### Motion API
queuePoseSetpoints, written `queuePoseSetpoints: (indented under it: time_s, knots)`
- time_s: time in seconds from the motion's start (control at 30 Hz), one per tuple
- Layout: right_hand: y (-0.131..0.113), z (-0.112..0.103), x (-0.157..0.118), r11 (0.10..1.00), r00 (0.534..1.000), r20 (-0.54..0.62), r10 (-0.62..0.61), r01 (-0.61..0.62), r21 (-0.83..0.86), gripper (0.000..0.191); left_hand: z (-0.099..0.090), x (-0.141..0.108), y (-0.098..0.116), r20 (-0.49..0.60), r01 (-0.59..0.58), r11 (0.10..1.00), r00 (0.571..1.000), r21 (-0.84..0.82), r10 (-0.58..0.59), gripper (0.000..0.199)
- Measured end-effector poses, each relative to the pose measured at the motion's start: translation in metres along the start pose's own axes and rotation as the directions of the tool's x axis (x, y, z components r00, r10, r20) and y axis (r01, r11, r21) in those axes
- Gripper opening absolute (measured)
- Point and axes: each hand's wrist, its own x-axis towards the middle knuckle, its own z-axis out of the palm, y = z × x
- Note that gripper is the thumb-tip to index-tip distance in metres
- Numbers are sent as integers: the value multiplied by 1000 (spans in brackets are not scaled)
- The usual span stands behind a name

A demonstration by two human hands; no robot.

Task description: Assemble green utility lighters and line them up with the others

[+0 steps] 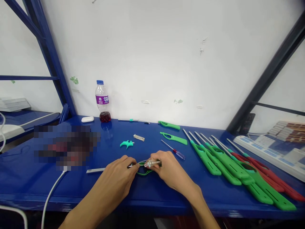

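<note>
Both hands meet at the front middle of the blue table [111,187]. The fingers of my left hand [121,173] are closed on a lighter's metal rod [95,170], which sticks out to the left. My right hand [164,167] pinches a pale, translucent part [152,163] over a green lighter shell [143,173]; the shell is mostly hidden by the fingers. Behind the hands lie a turquoise trigger [127,144] and a small pale metal-and-plastic part [138,137]. A screwdriver [178,154] rests behind my right hand.
Two green shell pieces [176,139] [170,125] and a thin rod [130,120] lie near the wall. Green and red lighters [228,163] are piled at right, beside a power strip [269,154]. A bottle [102,101] and white case [87,119] stand back left.
</note>
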Motion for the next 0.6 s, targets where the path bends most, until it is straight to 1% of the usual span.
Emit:
queuePoseSetpoints:
  time_s: [0.13,0.3,0.37,0.47,0.6]
  knots:
    - [0,0,1,1000,1000,0,1,-1,11,30,-1,-1,2,20,-1,1000,1000,-11,2,35]
    - [-1,-1,0,1000,1000,-9,5,-5,29,33,-4,0,4,103,13,1000,995,18,-15,38]
    - [-1,-1,-1,999,1000,-10,10,-10,32,35,-5,0,5,120,25,1000,992,15,-27,38]
    - [-1,-1,0,999,1000,-15,16,-15,34,35,-6,1,6,111,30,1000,993,5,-30,38]
    - [0,0,0,999,1000,-15,10,-10,37,35,-6,1,7,47,30,999,998,-26,-28,33]
